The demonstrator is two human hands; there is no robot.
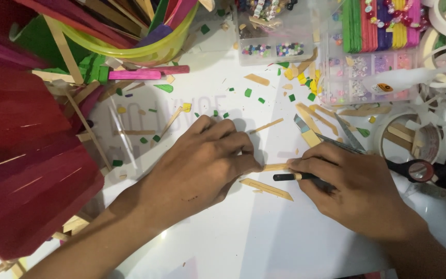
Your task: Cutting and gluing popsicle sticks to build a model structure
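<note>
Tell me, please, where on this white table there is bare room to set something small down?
The widest bare patch of the white table lies at the near edge, between the forearms, below the left hand and right hand. The far side is crowded with bead boxes, a yellow-green tub and tape rolls.

White tabletop point(264, 232), bare toward lower centre of frame. Green and yellow paper scraps point(249, 93) scattered across upper centre. Plain wooden stick pieces point(267, 188) at centre, more at upper right. Pink stick point(135, 75) at upper left, beside yellow-green bowl point(145, 51) full of coloured sticks. Clear bead boxes point(274, 46) along top edge. Tape roll point(409, 139) and black-handled scissors point(414, 169) at right. Red structure of sticks point(21, 155) fills left side.
</note>
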